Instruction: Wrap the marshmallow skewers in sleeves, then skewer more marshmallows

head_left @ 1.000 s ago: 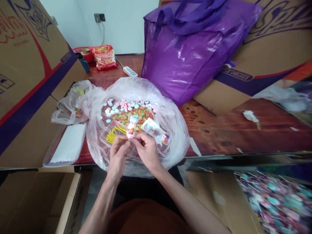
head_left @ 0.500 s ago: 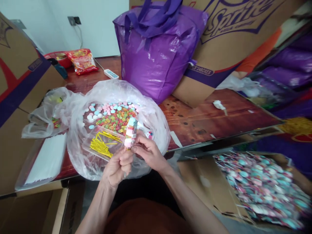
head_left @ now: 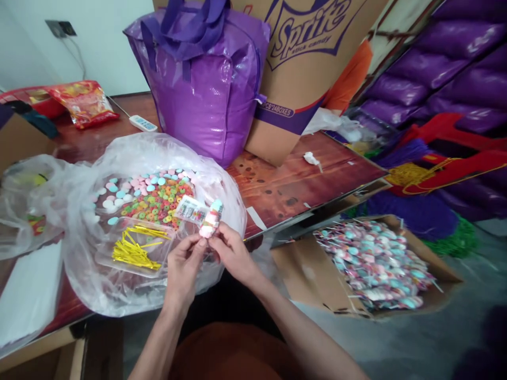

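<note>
A candy stick (head_left: pixel 211 219) with stacked pink, white and blue pieces in a clear wrapper stands tilted over the plastic sheet. Both hands pinch its lower end: my left hand (head_left: pixel 185 266) from the left and my right hand (head_left: pixel 234 254) from the right, fingers closed. The stick below is hidden by my fingers. Just behind it lies a printed clear wrapper (head_left: pixel 192 210). Yellow twist ties (head_left: pixel 134 250) fill a clear tray (head_left: pixel 103 248) on my left. Beyond are small ring candies (head_left: pixel 158 203) and round pastel candies (head_left: pixel 138 183).
A crinkled plastic sheet (head_left: pixel 81 274) covers part of the wooden table (head_left: pixel 273 184). White sticks or sleeves (head_left: pixel 31 295) lie at left. A purple bag (head_left: pixel 206 95) and a cardboard box (head_left: pixel 304 79) stand behind. An open carton (head_left: pixel 293 269) of wrapped candy sticks (head_left: pixel 368 264) sits low right.
The view has turned to the right, showing more of the candy-filled carton. My left hand has gone from a fist around the stick to a fingertip pinch beside my right hand.
</note>
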A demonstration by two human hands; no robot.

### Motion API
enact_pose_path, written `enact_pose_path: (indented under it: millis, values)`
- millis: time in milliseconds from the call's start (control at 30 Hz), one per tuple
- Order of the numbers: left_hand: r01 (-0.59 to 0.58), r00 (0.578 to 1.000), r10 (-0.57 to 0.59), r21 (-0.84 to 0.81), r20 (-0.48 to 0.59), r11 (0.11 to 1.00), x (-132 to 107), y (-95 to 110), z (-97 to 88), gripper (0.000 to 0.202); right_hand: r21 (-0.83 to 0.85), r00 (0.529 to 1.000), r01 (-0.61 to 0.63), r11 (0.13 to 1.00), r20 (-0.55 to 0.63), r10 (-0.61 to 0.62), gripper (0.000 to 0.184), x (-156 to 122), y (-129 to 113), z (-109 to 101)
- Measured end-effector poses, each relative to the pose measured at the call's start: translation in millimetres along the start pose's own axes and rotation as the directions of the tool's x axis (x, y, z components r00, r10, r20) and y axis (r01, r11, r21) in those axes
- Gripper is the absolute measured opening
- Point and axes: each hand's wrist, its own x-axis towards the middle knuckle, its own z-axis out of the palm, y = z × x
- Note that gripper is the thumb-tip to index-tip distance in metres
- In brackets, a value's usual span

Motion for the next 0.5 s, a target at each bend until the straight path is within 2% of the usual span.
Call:
enact_pose_path:
  millis: [67,133,200,233,333,433,500]
  values:
    - [0.147,0.989,-0.142,-0.138,0.047,0.979,5,3,2.9,0.029,-0.039,0.998,0.05,0.998,0.027,-0.049,0.019,-3,0,-5]
    - [0.278,0.961,-0.266,-0.249,0.082,0.928,10,8,5.8,0.032,-0.175,0.979,0.199,0.964,-0.007,-0.203,0.021,-6,1,-9]
    - [0.362,0.932,-0.351,-0.314,0.095,0.878,14,12,8.4,0.032,-0.363,0.93,0.336,0.869,-0.017,-0.367,0.028,-9,3,-13]
    - [0.395,0.918,-0.385,-0.337,0.1,0.855,15,13,9.6,0.031,-0.454,0.912,0.365,0.813,0.0,-0.41,0.032,-10,4,-15]
    - [0.485,0.873,-0.469,-0.351,0.135,0.801,15,15,11.5,0.023,-0.652,0.895,0.39,0.651,0.102,-0.434,0.035,-11,3,-23]
    - [0.545,0.838,-0.517,-0.31,0.174,0.779,14,11,9.7,0.012,-0.741,0.854,0.451,0.498,0.196,-0.482,0.03,-9,-1,-29]
    - [0.509,0.86,-0.467,-0.283,0.206,0.813,16,5,9.2,0.008,-0.77,0.827,0.489,0.411,0.259,-0.498,0.025,-6,-2,-31]
